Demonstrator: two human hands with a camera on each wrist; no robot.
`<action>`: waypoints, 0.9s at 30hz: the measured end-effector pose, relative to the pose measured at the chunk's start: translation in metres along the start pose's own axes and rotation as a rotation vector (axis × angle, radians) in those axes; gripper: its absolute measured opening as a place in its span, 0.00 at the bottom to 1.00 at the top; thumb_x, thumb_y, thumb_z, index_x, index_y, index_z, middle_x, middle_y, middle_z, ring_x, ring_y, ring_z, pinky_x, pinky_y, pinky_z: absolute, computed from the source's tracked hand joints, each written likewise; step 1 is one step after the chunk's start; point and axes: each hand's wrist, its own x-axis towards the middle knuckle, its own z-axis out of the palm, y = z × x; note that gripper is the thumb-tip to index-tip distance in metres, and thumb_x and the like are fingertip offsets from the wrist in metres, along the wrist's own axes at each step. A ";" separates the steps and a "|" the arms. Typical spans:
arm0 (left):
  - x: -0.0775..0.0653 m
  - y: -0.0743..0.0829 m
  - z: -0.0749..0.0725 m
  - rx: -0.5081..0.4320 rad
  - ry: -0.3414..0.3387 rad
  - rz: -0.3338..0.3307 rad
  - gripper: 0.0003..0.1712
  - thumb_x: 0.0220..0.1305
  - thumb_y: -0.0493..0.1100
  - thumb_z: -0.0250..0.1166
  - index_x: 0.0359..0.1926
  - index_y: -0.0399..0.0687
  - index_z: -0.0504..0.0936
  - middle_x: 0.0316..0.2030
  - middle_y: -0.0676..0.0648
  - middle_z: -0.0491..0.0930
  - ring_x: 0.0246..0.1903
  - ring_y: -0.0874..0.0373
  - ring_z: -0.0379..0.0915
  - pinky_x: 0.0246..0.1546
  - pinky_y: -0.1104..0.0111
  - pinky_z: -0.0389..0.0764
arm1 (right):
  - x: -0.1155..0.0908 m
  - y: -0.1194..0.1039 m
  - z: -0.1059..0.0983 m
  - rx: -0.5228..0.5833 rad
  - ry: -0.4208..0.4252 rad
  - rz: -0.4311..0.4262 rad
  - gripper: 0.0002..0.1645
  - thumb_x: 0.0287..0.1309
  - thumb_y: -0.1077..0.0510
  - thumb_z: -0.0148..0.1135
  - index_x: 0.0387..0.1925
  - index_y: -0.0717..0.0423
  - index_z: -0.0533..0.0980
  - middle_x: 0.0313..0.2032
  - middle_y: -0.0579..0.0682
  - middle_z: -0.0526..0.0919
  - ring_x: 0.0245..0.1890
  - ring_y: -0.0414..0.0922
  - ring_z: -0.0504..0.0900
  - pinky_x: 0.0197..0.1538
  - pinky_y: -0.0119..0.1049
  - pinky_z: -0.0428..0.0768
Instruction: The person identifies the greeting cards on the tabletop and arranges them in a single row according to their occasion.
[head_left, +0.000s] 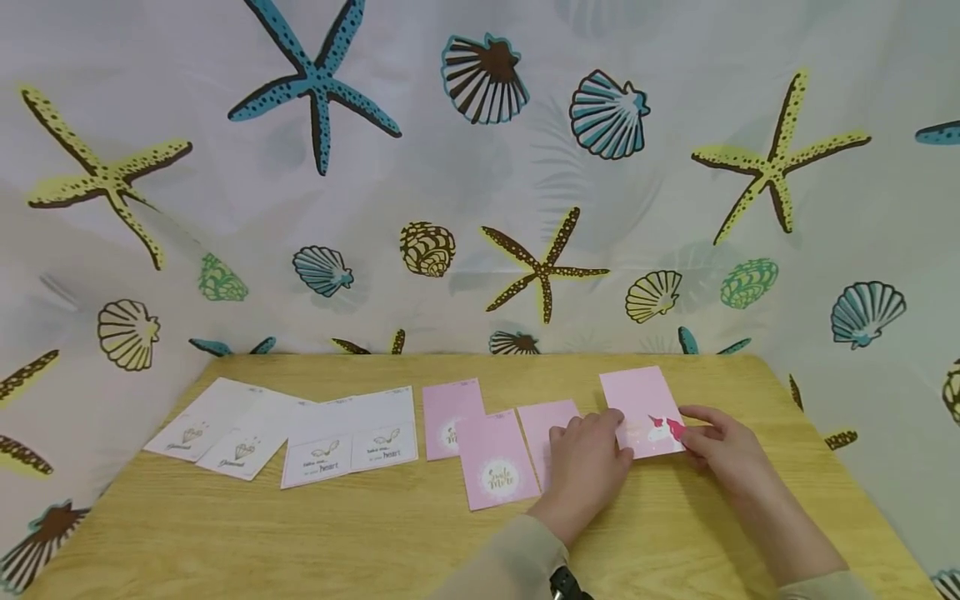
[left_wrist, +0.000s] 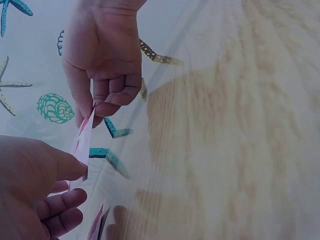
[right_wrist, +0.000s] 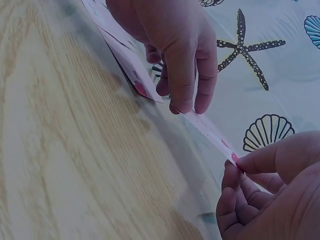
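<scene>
The pink unicorn card (head_left: 637,396) is held at the right side of the worktop (head_left: 300,542), toward the far edge. Its left edge is pinched by the fingers of the left hand (head_left: 588,467), and its lower right corner by those of the right hand (head_left: 723,446). In both wrist views it is seen nearly edge-on and appears to be tilted up.

The card could be bowed or creased if it is squeezed from both sides, since only its margins are gripped. The plain pink card (head_left: 551,412) could be dragged by the left hand lying over it, and the "Smile More" card (head_left: 498,454) nudged by the sleeve (head_left: 510,567) close by.

The lower part of the plain pink card is hidden by that hand. The unicorn card's back is not shown in the head view, its pale lettering cannot be read, and both forearms are cut off.
</scene>
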 end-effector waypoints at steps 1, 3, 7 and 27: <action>0.001 0.002 0.002 0.003 -0.006 -0.002 0.25 0.72 0.52 0.76 0.67 0.57 0.86 0.50 0.56 0.89 0.47 0.55 0.81 0.52 0.54 0.72 | 0.000 0.001 -0.002 -0.003 -0.001 -0.003 0.32 0.82 0.63 0.60 0.80 0.64 0.67 0.52 0.56 0.87 0.42 0.44 0.82 0.44 0.33 0.83; 0.004 0.005 0.004 0.005 -0.014 -0.003 0.25 0.72 0.53 0.77 0.67 0.58 0.86 0.49 0.57 0.89 0.48 0.56 0.81 0.52 0.55 0.72 | 0.001 0.001 -0.008 -0.010 -0.009 -0.008 0.32 0.83 0.62 0.60 0.81 0.64 0.66 0.53 0.55 0.86 0.43 0.45 0.82 0.45 0.33 0.83; 0.010 0.014 0.008 0.005 -0.024 0.017 0.24 0.72 0.54 0.77 0.65 0.59 0.87 0.50 0.59 0.89 0.49 0.57 0.81 0.51 0.57 0.72 | 0.000 0.002 -0.019 -0.024 -0.003 0.006 0.33 0.84 0.59 0.58 0.83 0.60 0.65 0.56 0.56 0.85 0.47 0.47 0.82 0.48 0.33 0.84; 0.025 0.052 0.027 0.053 -0.039 0.090 0.26 0.70 0.61 0.77 0.65 0.67 0.87 0.56 0.63 0.87 0.53 0.61 0.81 0.51 0.62 0.73 | 0.006 0.006 -0.064 -0.138 0.038 -0.009 0.34 0.84 0.59 0.57 0.81 0.69 0.63 0.53 0.57 0.87 0.43 0.43 0.83 0.44 0.34 0.84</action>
